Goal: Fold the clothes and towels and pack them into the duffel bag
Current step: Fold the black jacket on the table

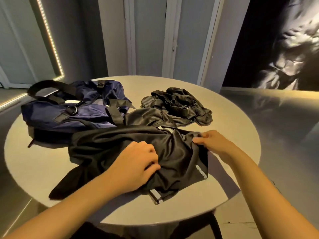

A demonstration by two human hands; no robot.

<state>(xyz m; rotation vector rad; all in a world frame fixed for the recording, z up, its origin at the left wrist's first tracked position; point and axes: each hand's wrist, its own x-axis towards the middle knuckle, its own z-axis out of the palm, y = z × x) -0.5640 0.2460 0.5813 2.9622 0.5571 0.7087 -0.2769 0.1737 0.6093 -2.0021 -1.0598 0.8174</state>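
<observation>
- Left hand (136, 163): grip closed, fingers curled into the black garment (112, 149), which is smooth, faintly glossy and spread just in front of the duffel bag (69, 114).
- Right hand (212, 142): grip pinched on the same garment's edge.
- Duffel bag: navy, satiny, black-strapped, laid on the round surface (241, 144).
- Second black garment (181, 104): crumpled right of the bag, kind indiscernible.

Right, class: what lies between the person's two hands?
Bunched fabric of the black garment, which the left hand and right hand both grip; the head view shows it.
</observation>
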